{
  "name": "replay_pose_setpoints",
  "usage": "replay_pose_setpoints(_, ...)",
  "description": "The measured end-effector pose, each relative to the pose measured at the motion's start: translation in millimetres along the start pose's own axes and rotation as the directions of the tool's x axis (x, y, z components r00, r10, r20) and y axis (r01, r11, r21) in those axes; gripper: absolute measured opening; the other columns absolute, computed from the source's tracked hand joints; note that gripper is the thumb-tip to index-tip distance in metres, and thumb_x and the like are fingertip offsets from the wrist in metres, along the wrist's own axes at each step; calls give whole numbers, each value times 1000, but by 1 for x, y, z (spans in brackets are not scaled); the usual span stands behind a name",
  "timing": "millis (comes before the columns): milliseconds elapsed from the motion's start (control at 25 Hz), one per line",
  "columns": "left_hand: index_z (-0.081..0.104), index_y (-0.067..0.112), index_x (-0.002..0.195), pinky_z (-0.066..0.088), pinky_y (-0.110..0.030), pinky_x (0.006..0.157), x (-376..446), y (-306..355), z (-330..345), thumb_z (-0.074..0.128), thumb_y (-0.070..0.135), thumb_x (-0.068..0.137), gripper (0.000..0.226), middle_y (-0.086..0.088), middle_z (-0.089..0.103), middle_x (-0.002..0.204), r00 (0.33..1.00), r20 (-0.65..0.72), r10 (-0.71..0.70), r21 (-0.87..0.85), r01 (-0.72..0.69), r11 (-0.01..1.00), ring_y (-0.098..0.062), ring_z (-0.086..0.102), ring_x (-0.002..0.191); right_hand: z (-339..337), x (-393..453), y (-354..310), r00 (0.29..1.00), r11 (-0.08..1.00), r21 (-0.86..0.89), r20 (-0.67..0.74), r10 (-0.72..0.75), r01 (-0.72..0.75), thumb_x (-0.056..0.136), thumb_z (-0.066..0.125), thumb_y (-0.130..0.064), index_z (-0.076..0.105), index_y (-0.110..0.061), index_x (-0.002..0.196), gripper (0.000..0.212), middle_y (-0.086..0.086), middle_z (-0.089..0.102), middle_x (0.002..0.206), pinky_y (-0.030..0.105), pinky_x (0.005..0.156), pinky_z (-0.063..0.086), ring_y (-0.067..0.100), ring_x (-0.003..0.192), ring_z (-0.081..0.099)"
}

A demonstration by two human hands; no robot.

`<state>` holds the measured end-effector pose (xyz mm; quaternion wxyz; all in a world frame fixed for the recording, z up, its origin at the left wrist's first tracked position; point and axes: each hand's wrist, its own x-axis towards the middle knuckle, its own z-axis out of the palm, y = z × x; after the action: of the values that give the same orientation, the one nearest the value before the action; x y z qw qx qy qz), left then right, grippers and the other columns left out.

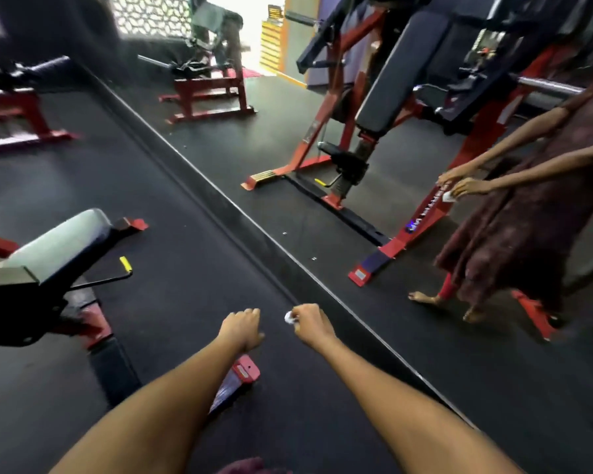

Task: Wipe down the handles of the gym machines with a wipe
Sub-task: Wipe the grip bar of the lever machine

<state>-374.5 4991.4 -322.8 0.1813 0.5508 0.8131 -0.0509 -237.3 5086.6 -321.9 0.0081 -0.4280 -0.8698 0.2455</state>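
Between handles, no wiping yet. Right hand (pixel 310 325) pinches balled wipe (pixel 289 317); left hand (pixel 243 326) curled, apparently holding nothing. Next: reach yellow-tipped handle (pixel 125 264), near left.

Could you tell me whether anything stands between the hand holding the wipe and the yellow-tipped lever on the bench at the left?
Nothing visible does. The right hand pinches the wipe, and only bare floor lies between it and the yellow-tipped lever; the left hand sits just below that line.
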Motion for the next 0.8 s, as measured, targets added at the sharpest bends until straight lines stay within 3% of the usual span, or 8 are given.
replay_pose_setpoints(160, 43, 7, 127, 37, -37, 98, 61, -33, -34, 49, 38, 93, 47, -10, 48, 135, 992, -11, -124, -40, 123, 992, -28, 49, 123, -21, 100, -22, 991, 992, -4, 32, -130, 130, 79, 52, -6, 72, -16, 96, 28, 8, 69, 105, 28, 76, 48, 27, 99, 63)
replay_pose_setpoints(360, 41, 8, 128, 37, -36, 99, 137, -78, -58, 49, 39, 93, 47, -9, 48, 136, 945, -13, -327, -115, 324, 939, -27, 48, 124, -36, 224, -49, 942, 947, -44, 133, -309, 317, 77, 49, -1, 71, -14, 90, 28, 7, 69, 104, 28, 73, 48, 28, 97, 63)
replay_pose_setpoints(680, 44, 7, 122, 35, -36, 99, 192, -125, -107, 49, 39, 92, 43, -11, 50, 130, 739, -55, -671, -277, 635, 721, -28, 49, 122, -56, 366, -133, 735, 753, -73, 298, -609, 654, 76, 43, -1, 66, -4, 88, 26, 11, 66, 102, 34, 76, 51, 35, 95, 60)
replay_pose_setpoints(800, 45, 8, 122, 33, -35, 100, 176, -145, -111, 49, 39, 92, 44, -10, 50, 130, 600, -63, -797, -325, 743, 585, -27, 48, 123, -37, 377, -174, 608, 664, 34, 367, -703, 747, 75, 44, 1, 67, -2, 86, 27, 14, 68, 102, 37, 78, 52, 35, 96, 62)
